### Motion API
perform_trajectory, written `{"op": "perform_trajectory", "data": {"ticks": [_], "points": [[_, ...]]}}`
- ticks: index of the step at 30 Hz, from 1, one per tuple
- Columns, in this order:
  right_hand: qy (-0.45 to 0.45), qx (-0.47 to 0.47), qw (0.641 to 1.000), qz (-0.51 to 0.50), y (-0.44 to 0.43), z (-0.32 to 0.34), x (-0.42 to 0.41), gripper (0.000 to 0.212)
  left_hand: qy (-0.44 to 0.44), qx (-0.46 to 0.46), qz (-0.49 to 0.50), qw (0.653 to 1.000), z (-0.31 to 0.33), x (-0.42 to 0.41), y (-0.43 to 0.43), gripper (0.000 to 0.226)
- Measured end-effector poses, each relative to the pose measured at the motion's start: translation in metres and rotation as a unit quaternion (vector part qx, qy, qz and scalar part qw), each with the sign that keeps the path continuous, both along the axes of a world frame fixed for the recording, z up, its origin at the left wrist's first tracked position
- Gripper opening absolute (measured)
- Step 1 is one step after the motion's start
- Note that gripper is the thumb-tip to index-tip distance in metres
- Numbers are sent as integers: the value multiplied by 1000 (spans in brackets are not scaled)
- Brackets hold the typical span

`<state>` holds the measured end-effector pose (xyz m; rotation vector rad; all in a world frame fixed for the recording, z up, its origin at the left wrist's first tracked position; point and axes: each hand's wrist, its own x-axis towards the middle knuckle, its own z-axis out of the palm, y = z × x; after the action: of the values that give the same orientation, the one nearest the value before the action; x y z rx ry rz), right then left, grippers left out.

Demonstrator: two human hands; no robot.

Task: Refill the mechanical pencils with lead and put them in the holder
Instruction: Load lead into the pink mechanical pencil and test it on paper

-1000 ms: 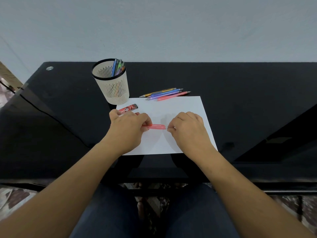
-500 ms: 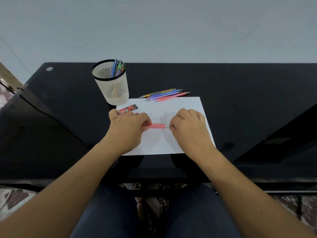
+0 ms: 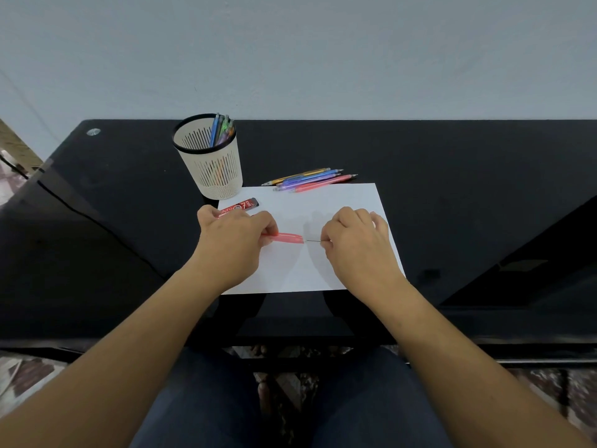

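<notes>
Pencil point(image 3: 287, 237), translucent pink barrel, gripped in left hand point(image 3: 232, 240); right hand point(image 3: 355, 244) pinches thin lead point(image 3: 312, 241) at 3 o'clock end; slotted cream holder point(image 3: 213, 166) at 11 o'clock.

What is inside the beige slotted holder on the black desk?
Several coloured pencils stand in the holder, leaning against its far right rim. Their lower ends show only dimly through the slots; the holder's bottom is hidden by its wall.

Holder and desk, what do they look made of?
Holder: likely plastic, matte cream with a black rim; its thin, even slots look moulded. Desk: a glossy black top, perhaps glass or lacquer; dark reflections show near its front edge.
</notes>
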<state>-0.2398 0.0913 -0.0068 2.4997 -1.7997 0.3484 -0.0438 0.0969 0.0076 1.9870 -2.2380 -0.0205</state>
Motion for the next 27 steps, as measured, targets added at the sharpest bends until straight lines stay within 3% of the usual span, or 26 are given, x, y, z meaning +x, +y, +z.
{"op": "perform_trajectory", "data": {"ticks": [9, 20, 27], "points": [[-72, 25, 997, -1, 3, -2, -1, 13, 9, -9, 1, 1000, -3, 3, -1, 16], [-30, 62, 998, 4, 7, 9, 2, 16, -3, 5, 11, 1000, -3, -3, -1, 16], [3, 72, 997, -8, 8, 9, -1, 17, -24, -32, 30, 999, -7, 1, -2, 20]]}}
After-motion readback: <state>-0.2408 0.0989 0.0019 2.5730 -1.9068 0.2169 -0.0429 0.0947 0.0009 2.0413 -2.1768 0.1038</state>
